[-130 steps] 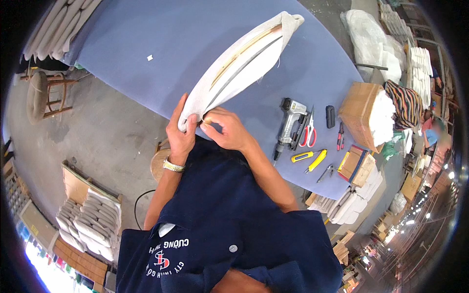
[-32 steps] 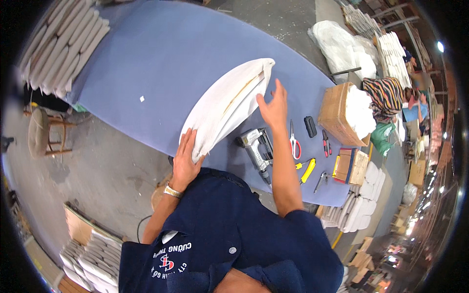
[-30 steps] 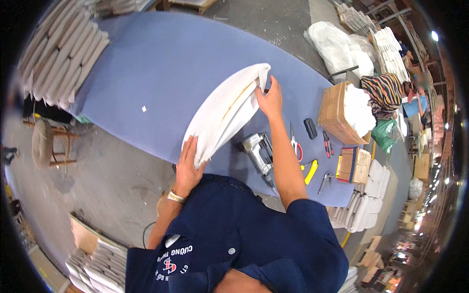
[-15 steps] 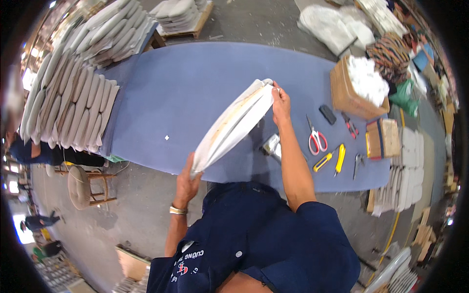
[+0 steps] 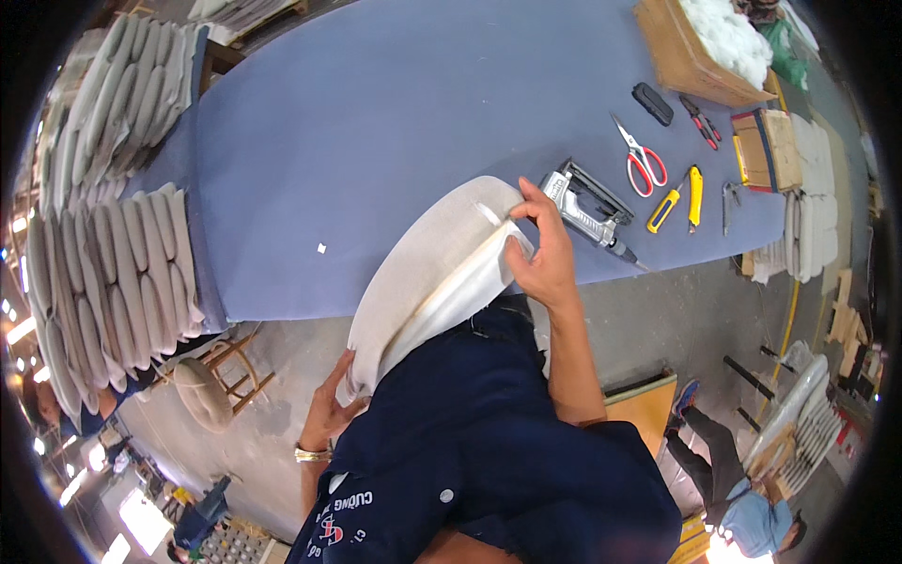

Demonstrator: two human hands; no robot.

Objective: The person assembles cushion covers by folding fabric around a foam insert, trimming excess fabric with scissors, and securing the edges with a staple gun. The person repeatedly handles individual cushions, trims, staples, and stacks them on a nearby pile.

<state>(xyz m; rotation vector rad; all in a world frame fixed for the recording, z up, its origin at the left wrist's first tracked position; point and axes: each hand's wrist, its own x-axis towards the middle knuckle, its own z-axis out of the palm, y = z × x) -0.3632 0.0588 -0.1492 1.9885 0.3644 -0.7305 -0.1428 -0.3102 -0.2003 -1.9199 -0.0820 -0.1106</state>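
A curved, padded cushion (image 5: 427, 249) with light grey fabric on its face and a white sheet-like edge is held at a slant against my front, over the table's near edge. My right hand (image 5: 547, 249) pinches its upper right end, thumb on the white side and fingers at the grey fabric. At the lower left end, my left hand (image 5: 329, 409) grips the rim, some fingers hidden behind it. Just right of my right hand lies a silver and black staple gun (image 5: 587, 202) on the blue table (image 5: 376, 122).
Red-handled scissors (image 5: 642, 162), a yellow utility knife (image 5: 695, 197), a yellow-handled tool (image 5: 664, 209), pliers (image 5: 700, 122) and a black case (image 5: 652, 103) lie at right. A carton (image 5: 686, 66) holds white stuffing. Grey cushions (image 5: 113, 282) are stacked at left. Another person (image 5: 742, 508) is at lower right.
The cushion has come closer to my body and turned, so more of its grey face shows. My view has shifted, and the staple gun is now uncovered. Both hands stay at the cushion's ends.
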